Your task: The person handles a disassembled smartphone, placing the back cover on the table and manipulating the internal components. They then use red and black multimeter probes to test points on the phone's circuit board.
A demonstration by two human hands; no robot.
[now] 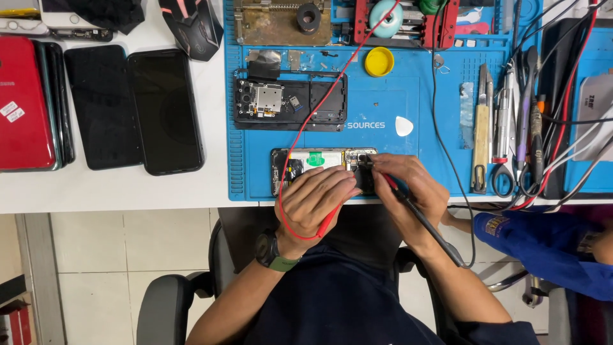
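An opened phone with its board bare lies at the front edge of the blue work mat. My left hand rests over the phone's lower part and holds a red test probe with its red lead running up across the mat. My right hand grips a black test probe, its tip touching the phone's board near the right end. A watch sits on my left wrist.
A removed black phone frame lies higher on the mat, with a yellow cap and a white pick nearby. Tweezers, scissors and drivers line the right side. Several phones lie at left. Another person's blue sleeve is at right.
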